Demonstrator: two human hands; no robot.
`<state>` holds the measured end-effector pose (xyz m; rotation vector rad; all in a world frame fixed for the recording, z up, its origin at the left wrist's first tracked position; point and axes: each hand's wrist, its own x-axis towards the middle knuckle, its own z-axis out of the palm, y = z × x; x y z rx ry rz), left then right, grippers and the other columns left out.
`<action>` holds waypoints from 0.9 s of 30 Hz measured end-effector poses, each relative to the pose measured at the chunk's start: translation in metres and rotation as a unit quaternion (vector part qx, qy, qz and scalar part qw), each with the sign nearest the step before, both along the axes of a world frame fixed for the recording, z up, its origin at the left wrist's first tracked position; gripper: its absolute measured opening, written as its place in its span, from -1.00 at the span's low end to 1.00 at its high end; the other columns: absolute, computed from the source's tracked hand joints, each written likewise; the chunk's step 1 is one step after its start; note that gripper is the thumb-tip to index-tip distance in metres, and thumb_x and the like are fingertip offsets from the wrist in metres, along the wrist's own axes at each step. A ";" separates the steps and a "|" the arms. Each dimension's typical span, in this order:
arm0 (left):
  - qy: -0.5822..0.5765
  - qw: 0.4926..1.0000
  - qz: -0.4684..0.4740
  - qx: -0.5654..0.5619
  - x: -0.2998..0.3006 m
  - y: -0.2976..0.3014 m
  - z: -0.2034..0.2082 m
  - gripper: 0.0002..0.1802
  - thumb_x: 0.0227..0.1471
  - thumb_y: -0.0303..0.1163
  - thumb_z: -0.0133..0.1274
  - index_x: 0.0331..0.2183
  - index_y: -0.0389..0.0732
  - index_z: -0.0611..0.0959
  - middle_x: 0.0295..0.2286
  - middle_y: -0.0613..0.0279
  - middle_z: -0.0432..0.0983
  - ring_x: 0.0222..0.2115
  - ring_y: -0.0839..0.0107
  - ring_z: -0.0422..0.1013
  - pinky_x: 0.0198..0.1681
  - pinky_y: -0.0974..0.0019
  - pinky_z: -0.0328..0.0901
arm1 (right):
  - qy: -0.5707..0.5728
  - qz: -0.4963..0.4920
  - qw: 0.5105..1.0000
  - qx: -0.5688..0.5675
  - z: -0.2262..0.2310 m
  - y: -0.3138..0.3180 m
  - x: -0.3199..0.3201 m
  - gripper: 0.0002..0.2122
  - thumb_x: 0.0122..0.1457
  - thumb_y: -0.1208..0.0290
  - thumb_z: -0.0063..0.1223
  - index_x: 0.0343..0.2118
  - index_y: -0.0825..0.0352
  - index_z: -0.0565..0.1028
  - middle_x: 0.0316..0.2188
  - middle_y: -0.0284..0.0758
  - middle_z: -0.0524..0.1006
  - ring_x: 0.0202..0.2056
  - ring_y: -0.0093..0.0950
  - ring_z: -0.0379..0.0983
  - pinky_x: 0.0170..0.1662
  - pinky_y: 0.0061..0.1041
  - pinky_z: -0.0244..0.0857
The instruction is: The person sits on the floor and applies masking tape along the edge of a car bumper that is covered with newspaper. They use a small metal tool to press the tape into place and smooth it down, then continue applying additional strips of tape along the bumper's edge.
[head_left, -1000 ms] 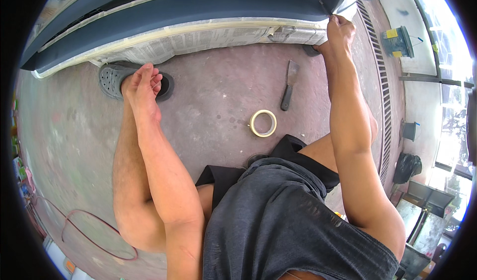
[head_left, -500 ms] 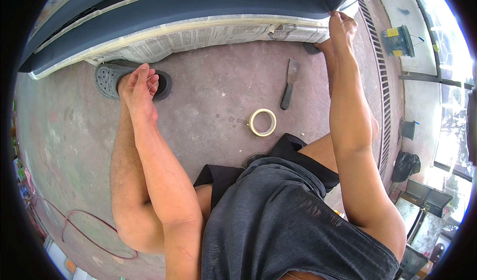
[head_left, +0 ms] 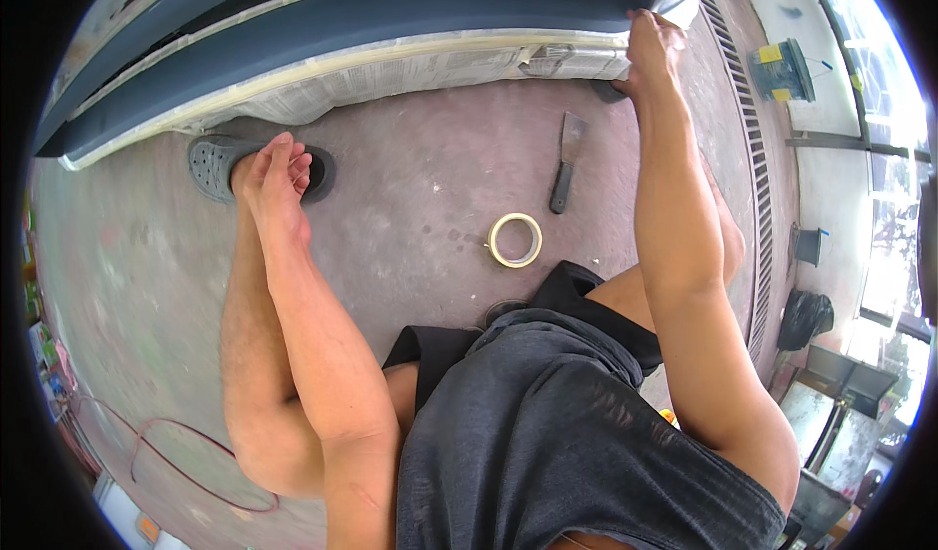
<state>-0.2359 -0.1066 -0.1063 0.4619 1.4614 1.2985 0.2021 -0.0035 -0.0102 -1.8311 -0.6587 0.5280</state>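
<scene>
A long blue-grey panel [head_left: 391, 20] runs across the top, its lower edge lined with pale masking tape [head_left: 322, 59] and newspaper [head_left: 410, 66]. My right hand [head_left: 655, 47] reaches up to the right end of this panel. Its fingers are pinched together against the surface, and what they hold is hidden. My left hand [head_left: 278, 179] hangs over my left shoe [head_left: 213, 167], fingers loosely bent and apart, holding nothing. On the floor between my legs lie a roll of masking tape [head_left: 534, 247] and a scraper with a black handle [head_left: 562, 187].
A slotted floor drain [head_left: 747, 130] runs along the right. Beyond it stand a bucket [head_left: 789, 71], a smaller pail [head_left: 807, 247] and a black bag [head_left: 805, 320]. A thin red hose [head_left: 186, 431] curls over the floor at lower left.
My right hand has shifted a little left and upward along the end of the panel. The left hand stays almost where it was, over the shoe.
</scene>
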 end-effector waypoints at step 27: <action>0.010 1.000 -0.004 0.001 -0.003 -0.003 -0.001 -0.68 0.21 -0.19 0.23 -0.08 -0.15 0.66 -0.23 0.29 0.56 -0.27 0.50 0.46 -0.19 0.40 0.36 | -0.084 0.040 0.996 -0.008 0.003 -0.014 0.001 -0.67 0.24 0.28 -0.04 -0.14 0.39 0.65 -0.55 -0.33 0.57 -0.58 -0.48 0.46 -0.57 -0.43 0.29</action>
